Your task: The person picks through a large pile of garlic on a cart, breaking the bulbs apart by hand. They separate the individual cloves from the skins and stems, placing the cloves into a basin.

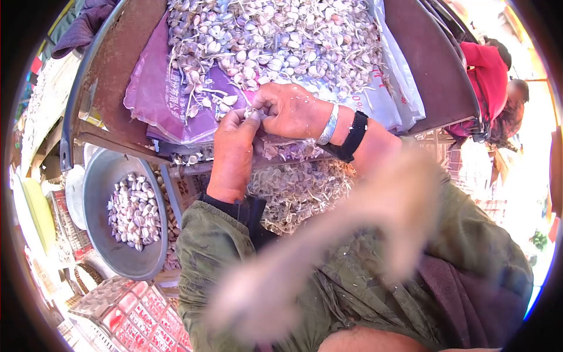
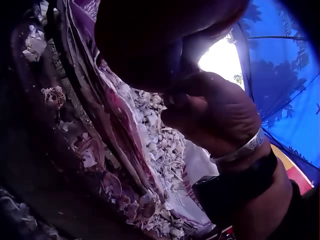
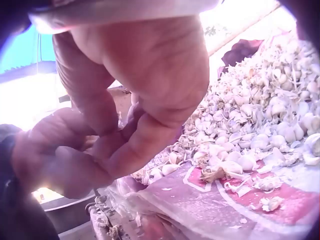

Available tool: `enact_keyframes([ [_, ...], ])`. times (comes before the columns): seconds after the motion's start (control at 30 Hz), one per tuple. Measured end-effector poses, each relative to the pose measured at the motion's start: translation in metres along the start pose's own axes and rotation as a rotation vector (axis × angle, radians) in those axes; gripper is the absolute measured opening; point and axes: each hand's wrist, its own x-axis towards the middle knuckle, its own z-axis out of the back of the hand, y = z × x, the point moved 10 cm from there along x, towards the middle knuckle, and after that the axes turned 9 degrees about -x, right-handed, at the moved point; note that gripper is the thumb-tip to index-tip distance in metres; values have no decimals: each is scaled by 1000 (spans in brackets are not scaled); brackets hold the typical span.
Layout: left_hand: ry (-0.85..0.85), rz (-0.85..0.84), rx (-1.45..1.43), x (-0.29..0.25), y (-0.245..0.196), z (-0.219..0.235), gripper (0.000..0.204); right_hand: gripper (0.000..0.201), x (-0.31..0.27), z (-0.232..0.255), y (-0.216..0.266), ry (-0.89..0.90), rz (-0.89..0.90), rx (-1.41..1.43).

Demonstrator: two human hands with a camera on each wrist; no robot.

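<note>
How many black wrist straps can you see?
2. One strap is on the right wrist, on the forearm side of the silvery bracelet; the other strap is on the left wrist, by the green sleeve. More could be hidden.

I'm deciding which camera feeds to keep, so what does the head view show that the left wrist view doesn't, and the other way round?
Only the head view shows the grey basin with garlic cloves in it, the red-and-white crate and a person in red.

Only the left wrist view shows the blue canopy.

Both show the left hand and right hand together, the garlic heap, and the right wrist's bracelet and black strap.
</note>
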Motion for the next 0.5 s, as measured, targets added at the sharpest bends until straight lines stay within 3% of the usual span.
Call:
enact_keyframes([
  [0.1,-5,-40,-26,-6,-6,0,13,15,-8,-7,-11,6,-133,339],
  [0.2,-3,-2,-212,-17,-8,-5,9,13,-21,-23,-15,133,-338,782],
  [0.3,27,55,-443,-20,0,-6,8,13,-28,-27,-9,157,-369,1042],
  [0.5,85,90,-613,-20,5,-5,18,21,-26,-24,-8,85,-324,1155],
])
